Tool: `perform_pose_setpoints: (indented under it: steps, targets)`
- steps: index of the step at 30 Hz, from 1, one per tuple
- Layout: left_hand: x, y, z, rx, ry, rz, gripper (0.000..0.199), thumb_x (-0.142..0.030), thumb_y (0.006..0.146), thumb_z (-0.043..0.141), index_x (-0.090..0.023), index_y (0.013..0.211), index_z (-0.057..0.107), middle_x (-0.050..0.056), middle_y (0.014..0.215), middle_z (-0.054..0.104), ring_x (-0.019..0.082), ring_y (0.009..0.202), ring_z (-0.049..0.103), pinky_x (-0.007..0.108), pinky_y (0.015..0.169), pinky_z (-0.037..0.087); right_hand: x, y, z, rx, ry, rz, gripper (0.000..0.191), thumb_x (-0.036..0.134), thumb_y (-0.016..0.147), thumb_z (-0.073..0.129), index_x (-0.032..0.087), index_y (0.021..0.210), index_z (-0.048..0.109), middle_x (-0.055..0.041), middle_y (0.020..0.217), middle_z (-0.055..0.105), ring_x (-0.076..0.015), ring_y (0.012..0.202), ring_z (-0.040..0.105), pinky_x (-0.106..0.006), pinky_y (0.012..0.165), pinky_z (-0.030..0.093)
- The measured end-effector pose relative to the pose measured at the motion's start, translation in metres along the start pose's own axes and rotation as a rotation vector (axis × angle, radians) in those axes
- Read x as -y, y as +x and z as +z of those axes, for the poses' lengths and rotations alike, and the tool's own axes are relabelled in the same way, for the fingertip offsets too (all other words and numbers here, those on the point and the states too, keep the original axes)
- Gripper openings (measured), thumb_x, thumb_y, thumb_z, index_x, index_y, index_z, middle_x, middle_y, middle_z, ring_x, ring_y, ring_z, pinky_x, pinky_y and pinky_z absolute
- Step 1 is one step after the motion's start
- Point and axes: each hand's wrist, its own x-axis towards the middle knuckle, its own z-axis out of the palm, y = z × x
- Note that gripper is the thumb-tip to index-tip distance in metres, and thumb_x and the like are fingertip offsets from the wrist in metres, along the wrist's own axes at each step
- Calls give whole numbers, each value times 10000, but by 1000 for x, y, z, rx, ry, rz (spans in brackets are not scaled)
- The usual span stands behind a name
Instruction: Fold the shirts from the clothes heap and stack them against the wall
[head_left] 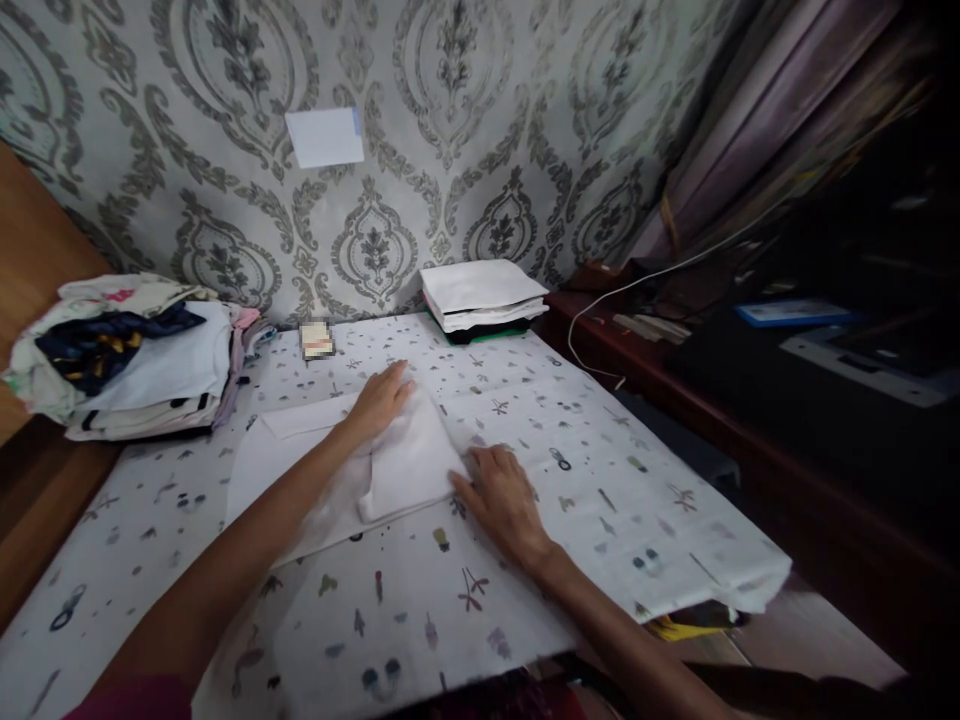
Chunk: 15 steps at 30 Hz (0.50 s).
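Note:
A white cloth (416,465), partly folded over itself, lies on the printed bedsheet in front of me. Its kind of garment I cannot make out. My left hand (381,400) rests on the upper part of the fold, palm down with the fingers stretched out. At the cloth's lower right edge is my right hand (501,500), thumb touching the corner and fingers a little bent, apart from the thumb. To the left, a single flat layer of the same cloth reaches out under my left forearm.
A heap of folded clothes (161,360) sits at the left, and a neat stack of folded white and dark cloth (484,295) at the back. A small blurred item (317,340) lies near the wall. Along the right stands a dark red wooden ledge (600,330) with a white cable (574,335).

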Motion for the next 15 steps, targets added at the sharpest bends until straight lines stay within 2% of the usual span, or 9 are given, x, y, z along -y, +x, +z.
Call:
perform_pose_setpoints:
  steps: [4, 7, 11, 15]
  targets:
    - [-10, -51, 1, 78, 133, -60, 843, -669, 959, 309, -95, 1570, 220, 217, 1659, 133, 353, 1546, 66, 559, 1229, 93, 0, 7, -2, 61, 11, 42, 190, 388, 872, 617, 217, 802, 572, -92, 860, 604, -297, 871, 579, -457, 776, 486]
    - [-11, -79, 9, 94, 217, -141, 1003, -778, 895, 317, -60, 1580, 169, 262, 1650, 72, 415, 1530, 5, 603, 1215, 80, 8, 14, -4, 107, 112, 96, 214, 355, 821, 618, 232, 694, 497, -48, 758, 571, -242, 759, 549, -376, 696, 438]
    - [-10, -87, 13, 102, 232, -258, 1026, -790, 895, 271, -40, 1583, 142, 270, 1645, 43, 407, 1526, -20, 577, 1222, 101, 23, 20, -8, 158, 451, 258, 230, 403, 778, 588, 234, 687, 461, 33, 616, 485, -158, 573, 441, -301, 572, 351]
    - [-11, -85, 10, 101, 161, -286, 1039, -794, 882, 311, -43, 1583, 157, 256, 1649, 14, 400, 1524, -57, 559, 1228, 82, 44, 26, -8, 115, 946, 395, 304, 464, 717, 662, 221, 691, 482, 47, 631, 469, -134, 587, 419, -272, 552, 353]
